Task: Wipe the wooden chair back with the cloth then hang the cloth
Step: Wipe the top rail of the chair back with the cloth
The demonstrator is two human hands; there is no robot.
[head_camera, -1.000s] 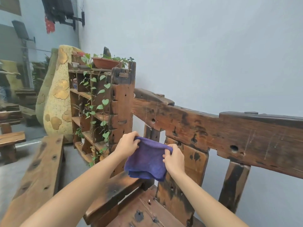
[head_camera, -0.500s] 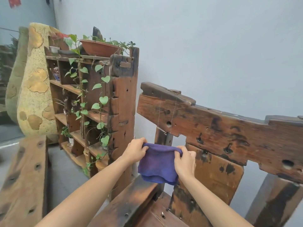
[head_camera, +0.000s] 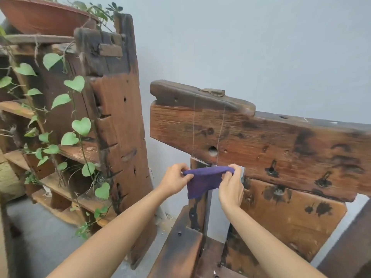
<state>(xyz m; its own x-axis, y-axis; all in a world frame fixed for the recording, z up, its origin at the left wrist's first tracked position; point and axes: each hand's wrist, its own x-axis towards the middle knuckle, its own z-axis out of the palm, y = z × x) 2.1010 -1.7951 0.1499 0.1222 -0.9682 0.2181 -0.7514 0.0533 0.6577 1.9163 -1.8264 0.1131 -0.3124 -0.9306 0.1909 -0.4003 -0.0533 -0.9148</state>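
From the head view, no writing or label shows anywhere. The left hand and right hand reach forward, each pinching an upper corner of the purple cloth with curled fingers (thumbs in front). The cloth hangs stretched between them, just under the wooden chair back, in front of its upright post. A wooden plant shelf stands to the left.

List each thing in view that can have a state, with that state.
purple cloth: held stretched between both hands, lower part hanging in front of the chair post.
left hand: pinches the cloth's left end.
right hand: pinches the cloth's right end.
chair back: upright, bare of cloth on top.
clay pot: upright on the shelf top.
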